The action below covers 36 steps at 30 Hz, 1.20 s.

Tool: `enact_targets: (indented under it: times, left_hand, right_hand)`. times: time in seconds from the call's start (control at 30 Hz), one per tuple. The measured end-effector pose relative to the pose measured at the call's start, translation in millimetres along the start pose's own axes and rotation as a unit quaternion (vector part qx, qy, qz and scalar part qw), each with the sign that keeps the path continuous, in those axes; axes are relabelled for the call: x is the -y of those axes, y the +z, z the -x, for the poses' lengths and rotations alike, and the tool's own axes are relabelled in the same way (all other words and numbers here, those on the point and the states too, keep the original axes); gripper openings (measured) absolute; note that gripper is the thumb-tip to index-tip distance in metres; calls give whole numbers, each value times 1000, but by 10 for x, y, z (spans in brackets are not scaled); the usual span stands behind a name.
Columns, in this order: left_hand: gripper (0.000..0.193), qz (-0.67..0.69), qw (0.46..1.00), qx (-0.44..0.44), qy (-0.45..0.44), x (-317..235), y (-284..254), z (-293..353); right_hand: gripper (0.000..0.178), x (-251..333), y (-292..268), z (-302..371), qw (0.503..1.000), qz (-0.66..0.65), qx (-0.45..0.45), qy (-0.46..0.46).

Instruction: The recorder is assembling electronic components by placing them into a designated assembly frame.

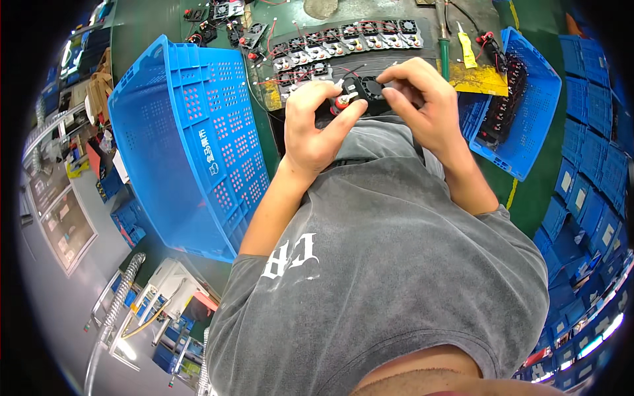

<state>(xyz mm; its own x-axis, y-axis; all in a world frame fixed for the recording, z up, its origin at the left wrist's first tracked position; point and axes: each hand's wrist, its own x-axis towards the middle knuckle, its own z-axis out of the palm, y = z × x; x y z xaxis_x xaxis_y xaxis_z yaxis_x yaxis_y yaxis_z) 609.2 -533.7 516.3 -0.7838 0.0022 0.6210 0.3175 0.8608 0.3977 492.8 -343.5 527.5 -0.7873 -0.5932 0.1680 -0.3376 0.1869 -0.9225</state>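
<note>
At the near edge of the bench, my left hand (pixel 312 129) is closed with thumb and fingers around a small black fan assembly (pixel 372 88) by its end with a red-and-white fitting (pixel 343 101). The round fan shows between my two hands. My right hand (pixel 426 102) is curled at the fan's right side, thumb and forefinger tips close together. Whether they pinch the fan's edge or some small part is too small to tell. Just beyond lie rows of similar fan assemblies (pixel 356 38) with red wires and pale fittings, on a dark mat.
A large blue crate (pixel 218 132) stands tilted at my left. Another blue crate (pixel 528 135) at the right holds dark parts (pixel 505 105). Beside it are a yellow tube (pixel 467 51) and a green-handled tool (pixel 444 59). Loose fans and wires (pixel 254 34) lie at the back left.
</note>
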Motion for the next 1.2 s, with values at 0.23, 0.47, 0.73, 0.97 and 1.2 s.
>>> enact_targets:
  times: [0.23, 0.47, 0.73, 0.97, 1.2]
  left_hand:
    - [30, 13, 995, 77, 55, 89, 179, 4]
    - [24, -11, 983, 172, 70, 22, 399, 117]
    - [13, 4, 989, 119, 92, 14, 507, 84]
    - [43, -41, 984, 81, -151, 394, 201, 391]
    - [34, 311, 802, 101, -500, 886, 369, 926]
  right_hand:
    - [22, -141, 84, -11, 993, -43, 87, 69]
    - [47, -280, 37, -84, 964, 56, 181, 189]
    - [32, -352, 117, -135, 976, 84, 172, 109]
    - [38, -738, 327, -175, 986, 105, 130, 25]
    - [36, -1015, 629, -180, 965, 167, 188, -69]
